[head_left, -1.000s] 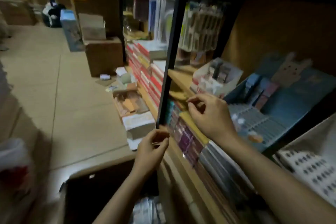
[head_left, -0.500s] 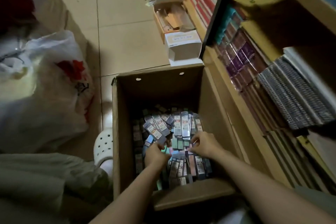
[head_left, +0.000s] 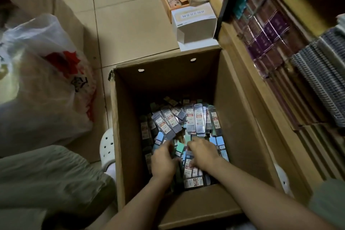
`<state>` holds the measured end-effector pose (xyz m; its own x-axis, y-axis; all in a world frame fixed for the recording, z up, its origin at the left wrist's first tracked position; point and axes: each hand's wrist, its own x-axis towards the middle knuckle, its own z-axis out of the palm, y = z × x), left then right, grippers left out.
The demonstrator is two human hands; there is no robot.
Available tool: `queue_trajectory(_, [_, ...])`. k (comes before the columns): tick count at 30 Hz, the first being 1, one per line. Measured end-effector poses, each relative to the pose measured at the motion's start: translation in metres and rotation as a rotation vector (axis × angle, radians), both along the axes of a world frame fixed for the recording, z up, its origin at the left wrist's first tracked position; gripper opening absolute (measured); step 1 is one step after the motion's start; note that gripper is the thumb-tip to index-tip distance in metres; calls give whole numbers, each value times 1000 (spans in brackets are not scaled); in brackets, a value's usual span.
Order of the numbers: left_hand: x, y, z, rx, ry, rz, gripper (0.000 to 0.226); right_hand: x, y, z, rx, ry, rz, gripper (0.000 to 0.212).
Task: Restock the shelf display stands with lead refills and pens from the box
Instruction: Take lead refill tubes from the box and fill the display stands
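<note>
A deep cardboard box (head_left: 127, 136) stands open on the floor against the shelf. Its bottom is covered with several loose lead refill packs (head_left: 196, 119), slim grey and blue cases with white and red labels. Both my hands are down inside the box on the near part of the pile. My left hand (head_left: 162, 158) curls its fingers round packs at the left. My right hand (head_left: 202, 153) grips packs beside it, its fingertips buried among them. No pens can be made out.
The wooden shelf unit (head_left: 240, 73) runs along the right, stacked with purple packets (head_left: 268, 33) and spiral notebooks (head_left: 321, 80). A white carton (head_left: 194, 22) and an open box sit on the floor beyond. A plastic bag (head_left: 43, 73) lies left, and a white clog (head_left: 107, 147) touches the box.
A second ago my hands were up at the shelf edge. My view dropped to the box, both hands went in, and they have dug a little deeper into the packs.
</note>
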<state>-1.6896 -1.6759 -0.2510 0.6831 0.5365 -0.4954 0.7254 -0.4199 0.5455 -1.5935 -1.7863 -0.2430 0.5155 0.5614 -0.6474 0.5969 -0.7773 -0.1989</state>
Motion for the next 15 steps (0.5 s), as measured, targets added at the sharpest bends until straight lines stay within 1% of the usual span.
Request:
queue_trajectory(1, [1,-2,-1,25,-11,-51,45,2,-1,0,16,12,-33,49])
queue_trajectory(3, [3,-5,-2,44,-40,-129,42,8,-6,1,64,61,-139,41])
queue_trajectory(7, [8,-8,-6,33,-15,-190,42,19,-20,7,184,186,-414,36])
queue_trajectory(9, [10,-11,-7,34,-4,-190,40,24,-27,12,266,232,-561,27])
queue_trajectory(11, [12,-15,-6,68,5,-204,38,28,-33,19,336,234,-703,24])
queue_trajectory(13, [14,-19,-7,70,-12,-210,33,31,-40,25,378,205,-787,22])
queue_trajectory(15, [18,-19,-5,-11,-38,-129,27,32,-46,32,399,182,-811,26])
